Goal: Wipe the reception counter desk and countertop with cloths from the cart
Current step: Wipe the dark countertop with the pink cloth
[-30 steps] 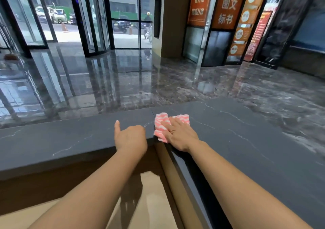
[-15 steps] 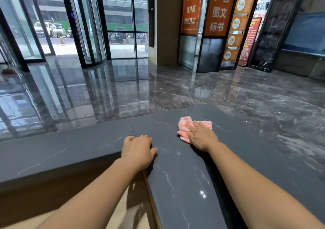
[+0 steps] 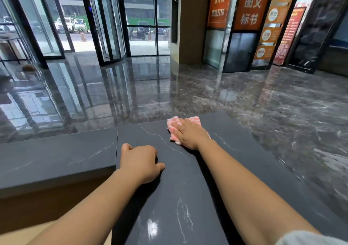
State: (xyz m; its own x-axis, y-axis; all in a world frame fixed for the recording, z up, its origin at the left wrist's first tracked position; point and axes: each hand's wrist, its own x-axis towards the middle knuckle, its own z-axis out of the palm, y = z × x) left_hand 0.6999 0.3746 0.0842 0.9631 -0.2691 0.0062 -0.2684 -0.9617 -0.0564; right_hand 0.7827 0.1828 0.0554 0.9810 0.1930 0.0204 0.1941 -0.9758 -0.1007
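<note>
- currently mid-wipe: right hand (image 3: 190,134) lies flat, fingers straight and spread, palm pressing a pink-and-white striped folded cloth (image 3: 174,122) onto the dark grey veined stone countertop (image 3: 244,169).
- cloth sits close to the countertop's far edge, with the glossy dark marble floor (image 3: 226,97) beyond it. pink edges show ahead of the fingertips and on both sides of the hand.
- cloth's long axis: cannot tell, the hand covers its middle.
- left hand (image 3: 140,162) is clenched in a loose fist, thumb out to the right. it rests on the countertop just right of the slab seam and holds nothing visible.
- key relation: cloth lies ahead and to the right of the left hand, apart from it. the right hand is on it, so the right hand does the wiping and the left looks like a brace.
- judgement: little room is left ahead, so the next stroke likely goes sideways or back toward the body. pushing forward risks sliding the cloth off the edge.
- tan lower desk surface (image 3: 15,235) shows bottom left. no cart in view.
</note>
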